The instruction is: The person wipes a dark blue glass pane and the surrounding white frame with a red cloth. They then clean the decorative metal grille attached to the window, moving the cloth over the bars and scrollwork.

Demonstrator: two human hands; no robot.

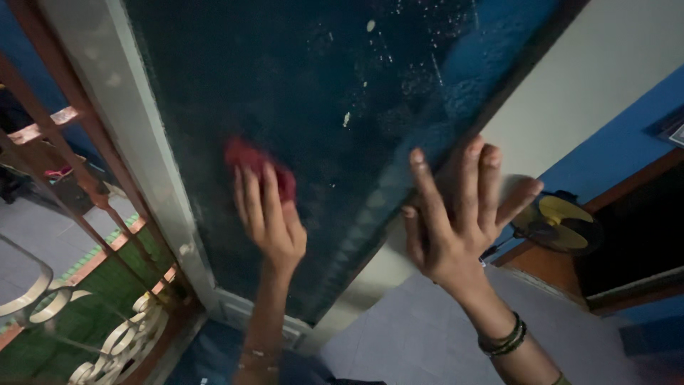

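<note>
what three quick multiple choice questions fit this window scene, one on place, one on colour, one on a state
1. Where does the left hand rest?
A. flat on the dark glass pane
B. on the floor tiles
C. on the metal grille

2. What colour is the cloth under that hand?
A. white
B. red
C. green

3. How is the right hand held?
A. closed in a fist
B. gripping a bottle
C. open, fingers spread, against the pane's right edge

Answers:
1 A, the palm and fingers lie flat on the glass, over the cloth.
2 B, a red patch shows above and beside the fingers.
3 C, all fingers are stretched apart and nothing is in the hand, which overlaps the frame at the pane's side.
</note>
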